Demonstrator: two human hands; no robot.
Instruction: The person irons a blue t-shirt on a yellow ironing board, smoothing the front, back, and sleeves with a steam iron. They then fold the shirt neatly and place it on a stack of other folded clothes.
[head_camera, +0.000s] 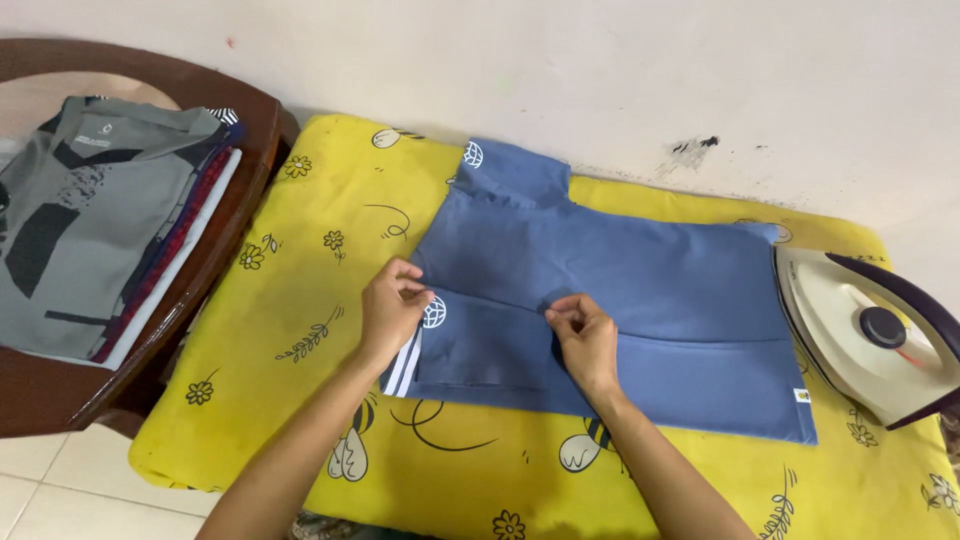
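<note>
A folded blue cotton shirt (620, 290) lies flat on a yellow padded cloth printed with flowers and bees (320, 280), which covers the floor against a pale wall (560, 70). The shirt sits at the middle of the yellow cloth, its collar end turned toward the wall and one sleeve folded across the front, with a small white round emblem and white stripes at the sleeve's left edge.

The left hand (392, 310) rests on the left edge of the shirt, fingers curled narrow and pinching the sleeve fabric just beside the emblem. The right hand (585, 335) lies on the middle of the shirt, thumb and forefinger closed in a tight pinch on the folded seam that runs across the garment; the remaining fingers are tucked under. The two hands are near each other along the same fold line, both forearms entering from the lower edge of the view.

To the right, a cream and dark purple electric iron (870, 335) rests on the yellow cloth, just beside the shirt's right edge. To the left, a dark brown wooden chair (240, 190) carries a stack of folded garments, grey on top (95, 220), well apart from the hands
</note>
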